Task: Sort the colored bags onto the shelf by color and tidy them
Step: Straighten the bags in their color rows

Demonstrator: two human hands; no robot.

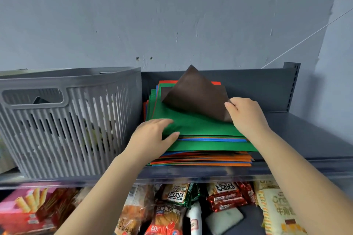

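Head view: mixed stack of flat bags (202,150) (green, orange, blue, red layers) sat on the grey shelf (298,139), just right of a slatted grey basket (68,120). Right hand (246,116) pinched the near-right corner of a brown bag (194,93), which was peeled up off the top green bag (196,122) and stood tilted. Left hand (152,135) gripped the stack's near-left edge, fingers flat on the green top, thumb curled against the side. Snack packets (179,208) filled the shelf level below
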